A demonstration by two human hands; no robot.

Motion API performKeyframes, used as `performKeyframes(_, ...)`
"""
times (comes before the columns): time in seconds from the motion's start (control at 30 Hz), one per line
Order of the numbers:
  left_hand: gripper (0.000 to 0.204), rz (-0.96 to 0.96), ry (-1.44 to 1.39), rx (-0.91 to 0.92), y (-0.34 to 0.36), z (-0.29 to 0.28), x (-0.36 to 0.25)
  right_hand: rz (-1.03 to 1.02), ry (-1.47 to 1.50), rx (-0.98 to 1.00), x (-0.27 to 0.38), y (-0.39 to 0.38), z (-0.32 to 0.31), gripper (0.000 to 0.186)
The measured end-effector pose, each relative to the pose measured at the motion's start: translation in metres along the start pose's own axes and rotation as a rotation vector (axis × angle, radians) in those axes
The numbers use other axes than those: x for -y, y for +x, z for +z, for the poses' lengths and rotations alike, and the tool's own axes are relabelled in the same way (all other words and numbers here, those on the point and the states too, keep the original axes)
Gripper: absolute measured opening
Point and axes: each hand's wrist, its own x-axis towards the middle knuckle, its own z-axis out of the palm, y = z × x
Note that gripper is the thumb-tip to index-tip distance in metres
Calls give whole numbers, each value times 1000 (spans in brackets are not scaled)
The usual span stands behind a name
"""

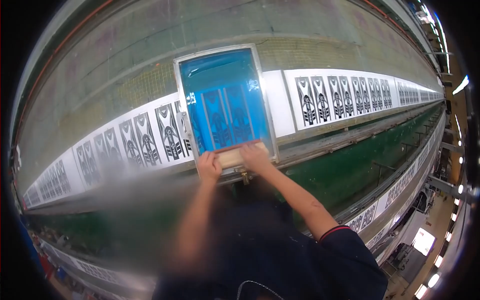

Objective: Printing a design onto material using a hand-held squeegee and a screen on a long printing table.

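Note:
A screen-printing frame with a metal rim and blue mesh lies on the long table, over a white printed sheet. Dark patterns show through the mesh. Across the near end of the frame rests a wooden squeegee with a reddish blade edge. My left hand is closed round its left end, and my right hand grips its right part. A small brass-coloured fitting sits on the frame's near edge, just below the squeegee. Part of my left forearm is blurred.
White sheets with black printed patterns run in a row along the table on both sides of the frame. A metal rail follows the table's near edge. Beyond a green strip, another row of printed sheets lies at lower right.

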Motion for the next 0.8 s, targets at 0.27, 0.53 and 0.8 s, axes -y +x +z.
performKeyframes(0.27,20,-249,280,-146,-15,-10,10,219,72,286,28,-35,-19,38)
performKeyframes(0.53,41,-812,-288,-50,143,-52,115,174,46,229,40,-45,-33,38)
performKeyframes(0.8,33,-653,-378,-407,149,78,-39,146,187,246,-81,-107,-80,49)
